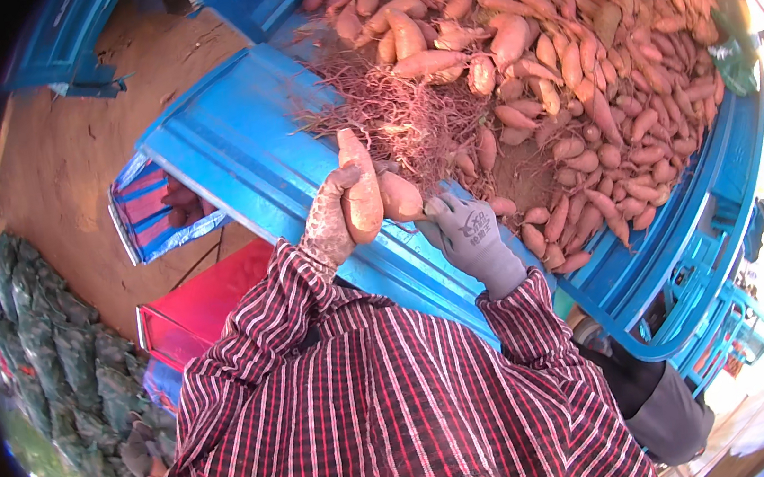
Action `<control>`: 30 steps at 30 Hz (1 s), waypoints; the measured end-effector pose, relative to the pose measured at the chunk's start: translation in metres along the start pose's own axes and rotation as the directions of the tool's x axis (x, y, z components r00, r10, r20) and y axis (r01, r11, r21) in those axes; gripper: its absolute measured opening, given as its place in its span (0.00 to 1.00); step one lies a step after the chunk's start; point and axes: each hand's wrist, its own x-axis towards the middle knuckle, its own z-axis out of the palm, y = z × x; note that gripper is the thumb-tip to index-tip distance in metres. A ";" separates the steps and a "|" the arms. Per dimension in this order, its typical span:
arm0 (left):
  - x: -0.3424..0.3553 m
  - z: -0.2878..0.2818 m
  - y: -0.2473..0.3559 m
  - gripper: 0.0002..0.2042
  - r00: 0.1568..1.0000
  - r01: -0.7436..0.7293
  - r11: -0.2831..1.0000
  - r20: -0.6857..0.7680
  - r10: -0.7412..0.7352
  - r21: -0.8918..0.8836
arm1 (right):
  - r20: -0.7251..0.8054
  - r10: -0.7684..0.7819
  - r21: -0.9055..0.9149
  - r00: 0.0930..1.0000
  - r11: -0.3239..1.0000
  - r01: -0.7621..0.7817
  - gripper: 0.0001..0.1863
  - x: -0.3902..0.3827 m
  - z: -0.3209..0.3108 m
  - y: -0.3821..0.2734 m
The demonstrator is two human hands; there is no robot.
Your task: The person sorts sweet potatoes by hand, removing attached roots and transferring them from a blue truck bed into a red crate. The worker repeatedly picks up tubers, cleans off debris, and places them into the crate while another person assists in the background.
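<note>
My left hand (327,224), in a dirt-stained covering, is closed around a long sweet potato (360,193) held upright. A second, rounder sweet potato (400,198) sits right beside it, between my two hands; what holds it up is partly hidden. My right hand (472,237), in a grey glove, has its fingertips pinched at the lower right end of that rounder one, on what looks like a thin root stub. Just beyond both hands lies a heap of thin reddish root trimmings (410,120) on the blue metal bed.
A large pile of sweet potatoes (590,70) fills the blue truck bed (235,132) ahead and right. At left are a striped bag (142,211) with sweet potatoes inside, a red container (204,303) and stacked dark green sacks (59,364). Blue railings (694,295) stand at right.
</note>
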 end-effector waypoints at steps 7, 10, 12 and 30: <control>-0.016 -0.003 0.005 0.19 0.997 -0.030 0.974 -0.070 0.015 -0.226 | -0.175 -0.082 0.110 0.981 0.989 0.102 0.07 0.006 0.001 -0.024; -0.012 0.000 -0.001 0.18 0.994 -0.097 0.926 -0.072 0.076 -0.365 | -0.417 -0.122 -0.008 0.901 0.991 0.130 0.07 0.011 0.023 -0.034; -0.003 0.000 -0.004 0.21 0.989 -0.125 0.919 -0.120 0.086 -0.374 | -0.526 0.000 0.061 0.850 0.997 0.038 0.05 0.017 0.042 -0.035; -0.102 -0.153 0.091 0.29 0.651 -0.754 0.597 -0.427 0.627 -0.273 | -0.078 0.244 0.048 0.967 0.969 -0.241 0.19 -0.085 0.055 0.070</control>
